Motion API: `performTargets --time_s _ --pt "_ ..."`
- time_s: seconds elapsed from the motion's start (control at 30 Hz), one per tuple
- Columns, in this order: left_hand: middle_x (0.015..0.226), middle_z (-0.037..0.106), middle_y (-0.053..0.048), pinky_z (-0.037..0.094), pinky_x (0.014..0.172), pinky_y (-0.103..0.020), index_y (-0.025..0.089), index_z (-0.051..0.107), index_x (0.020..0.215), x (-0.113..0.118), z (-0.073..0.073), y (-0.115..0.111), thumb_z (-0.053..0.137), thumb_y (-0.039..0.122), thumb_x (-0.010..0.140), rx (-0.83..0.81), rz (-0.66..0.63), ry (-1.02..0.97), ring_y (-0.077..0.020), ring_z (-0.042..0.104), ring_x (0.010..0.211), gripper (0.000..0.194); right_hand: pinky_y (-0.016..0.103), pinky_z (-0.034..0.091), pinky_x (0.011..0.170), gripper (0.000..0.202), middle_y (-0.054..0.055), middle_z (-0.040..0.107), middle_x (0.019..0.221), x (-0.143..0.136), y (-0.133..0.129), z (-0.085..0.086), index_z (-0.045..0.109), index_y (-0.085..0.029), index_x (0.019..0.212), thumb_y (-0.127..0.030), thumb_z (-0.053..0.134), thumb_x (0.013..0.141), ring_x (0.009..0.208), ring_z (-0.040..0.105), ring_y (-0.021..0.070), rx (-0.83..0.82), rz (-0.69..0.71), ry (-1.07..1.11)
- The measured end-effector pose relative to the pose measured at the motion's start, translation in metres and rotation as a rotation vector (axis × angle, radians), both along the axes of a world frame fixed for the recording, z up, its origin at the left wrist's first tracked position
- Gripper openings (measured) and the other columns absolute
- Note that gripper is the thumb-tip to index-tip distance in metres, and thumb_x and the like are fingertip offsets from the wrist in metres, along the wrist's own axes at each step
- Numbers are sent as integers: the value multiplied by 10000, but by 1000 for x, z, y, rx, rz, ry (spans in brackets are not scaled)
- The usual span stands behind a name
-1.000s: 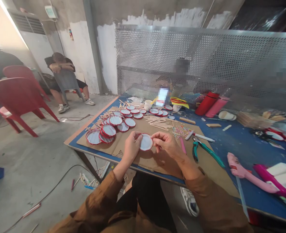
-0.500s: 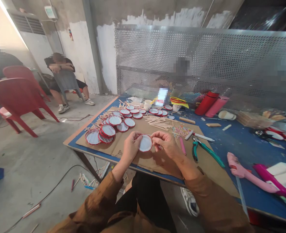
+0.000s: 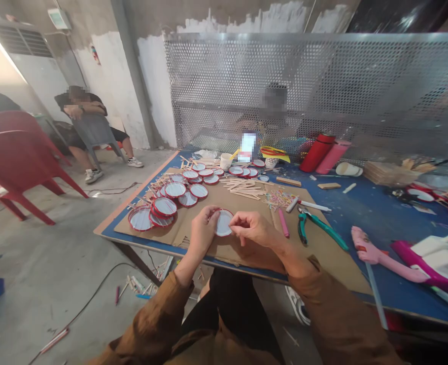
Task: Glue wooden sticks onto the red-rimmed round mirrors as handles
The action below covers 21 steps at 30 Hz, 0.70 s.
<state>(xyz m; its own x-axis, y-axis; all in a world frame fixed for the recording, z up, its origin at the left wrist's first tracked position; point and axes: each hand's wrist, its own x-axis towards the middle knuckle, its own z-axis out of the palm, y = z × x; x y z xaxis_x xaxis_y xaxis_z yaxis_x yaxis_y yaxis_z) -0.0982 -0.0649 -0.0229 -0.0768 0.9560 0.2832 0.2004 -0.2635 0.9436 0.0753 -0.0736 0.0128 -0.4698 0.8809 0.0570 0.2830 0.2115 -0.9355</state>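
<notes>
My left hand (image 3: 204, 226) is closed on the left edge of a small round white disc (image 3: 222, 224) with a red rim, thumb on top. The disc is held above brown cardboard (image 3: 242, 253) near the table's front edge. At the disc's right edge, my right hand (image 3: 251, 225) has thumb and fingertips pinched together against the rim. Whatever they pinch is too small to make out. Left of my hands lie several similar red-rimmed discs (image 3: 165, 206), stacked and overlapping, some with wooden sticks. Beyond my hands are loose flat wooden sticks (image 3: 246, 188) and a heap of small coloured pieces (image 3: 279, 199).
To the right lie green-handled pliers (image 3: 326, 230), a pink stick (image 3: 283, 223) and a pink hot glue gun (image 3: 383, 263). Red (image 3: 317, 152) and pink bottles (image 3: 333, 156) lean near a perforated metal screen (image 3: 224, 76). A lit phone (image 3: 247, 147) stands behind. A person sits at left.
My right hand has moved left onto the disc's right edge, its fingers now pinched closer together. The left hand keeps its hold on the disc. The camera view has shifted slightly.
</notes>
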Motion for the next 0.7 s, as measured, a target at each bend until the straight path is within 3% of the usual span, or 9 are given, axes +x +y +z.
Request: performTargets --time_s 0.13,0.43,0.7 --pt "927 730 -46 475 758 -243 185 689 942 0 2 -1 541 206 825 5 -41 42 -153 656 832 190 175 399 438 164 -29 627 668 -2 -4 -2 632 -153 847 -294 608 768 418 563 67 -25 26 -19" --pt "795 714 -13 451 653 -216 198 681 849 0 7 -1 569 201 794 -3 -111 80 -136 627 718 125 167 345 374 320 -37 614 686 -2 -5 -3 635 -167 1077 -346 589 816 351 515 47 12 -6 151" --pt "850 714 -27 449 718 -237 194 671 879 -1 6 -1 543 181 816 -11 -76 103 -146 629 773 143 160 334 380 286 -46 610 651 -1 -7 -4 652 -155 1040 -296 599 797 355 537 53 -60 45 71"
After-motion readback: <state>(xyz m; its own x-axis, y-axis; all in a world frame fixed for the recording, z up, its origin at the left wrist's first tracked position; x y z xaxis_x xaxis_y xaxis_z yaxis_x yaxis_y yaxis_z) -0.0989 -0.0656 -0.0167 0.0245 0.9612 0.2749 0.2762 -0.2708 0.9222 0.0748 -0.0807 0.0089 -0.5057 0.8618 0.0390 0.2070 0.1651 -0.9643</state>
